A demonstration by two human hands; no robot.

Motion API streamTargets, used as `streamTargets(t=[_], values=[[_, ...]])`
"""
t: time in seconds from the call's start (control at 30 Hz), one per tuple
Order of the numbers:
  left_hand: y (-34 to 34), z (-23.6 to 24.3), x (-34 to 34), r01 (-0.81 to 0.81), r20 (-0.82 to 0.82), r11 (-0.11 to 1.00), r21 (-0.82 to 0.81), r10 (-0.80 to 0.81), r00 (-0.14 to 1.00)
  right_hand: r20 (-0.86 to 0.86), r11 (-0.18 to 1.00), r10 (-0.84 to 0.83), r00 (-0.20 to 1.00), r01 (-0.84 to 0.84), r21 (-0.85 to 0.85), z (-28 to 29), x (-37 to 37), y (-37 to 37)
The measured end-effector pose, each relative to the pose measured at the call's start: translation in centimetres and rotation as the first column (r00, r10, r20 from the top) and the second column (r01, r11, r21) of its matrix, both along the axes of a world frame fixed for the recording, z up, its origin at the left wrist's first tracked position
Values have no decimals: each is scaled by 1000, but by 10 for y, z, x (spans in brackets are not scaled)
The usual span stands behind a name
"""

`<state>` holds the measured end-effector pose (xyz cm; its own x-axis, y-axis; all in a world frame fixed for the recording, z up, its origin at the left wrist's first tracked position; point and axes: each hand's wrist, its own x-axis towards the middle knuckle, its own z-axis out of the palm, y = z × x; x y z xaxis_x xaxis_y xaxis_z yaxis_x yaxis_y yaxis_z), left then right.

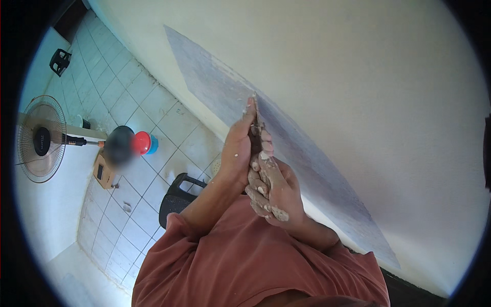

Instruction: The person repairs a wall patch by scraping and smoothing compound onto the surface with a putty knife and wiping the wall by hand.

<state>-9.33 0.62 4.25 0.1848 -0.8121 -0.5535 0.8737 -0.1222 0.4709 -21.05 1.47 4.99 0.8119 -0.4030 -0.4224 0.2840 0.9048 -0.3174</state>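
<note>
My left hand [238,147] is raised in front of my chest, its thumb side up. My right hand [280,190] presses against it from below right, fingers curled and caked with pale, wet-looking plaster [280,213]. Between the two hands runs a thin, plaster-smeared edge [256,105]; whether it is a flat tool or just fingers seen edge-on, I cannot tell. Small white flecks stick to my left palm and wrist. Beyond my hands, a grey-purple coated patch [215,84] stretches diagonally along the cream wall [353,77]; my hands appear apart from it.
On the white tiled floor [138,189] at left stand a black plastic chair [175,202], a red and blue bucket [144,143] and a cardboard box [103,171]. A pedestal fan [42,140] is farther left, its base area blurred. Another black seat [60,62] sits at far left.
</note>
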Motion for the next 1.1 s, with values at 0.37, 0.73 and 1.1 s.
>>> streamTargets(t=[0.37,0.73,1.1], values=[[-8,1,29,-54,-52,999,-2,54,997,-254,988,45,966,-81,-135,7,46,-9],[-3,-18,73,77,-17,997,-16,-77,997,-157,961,112,981,-147,-233,-18,66,-1],[-16,-12,75,-80,122,997,22,77,990,-64,979,36,997,-48,-200,-17,78,-17]])
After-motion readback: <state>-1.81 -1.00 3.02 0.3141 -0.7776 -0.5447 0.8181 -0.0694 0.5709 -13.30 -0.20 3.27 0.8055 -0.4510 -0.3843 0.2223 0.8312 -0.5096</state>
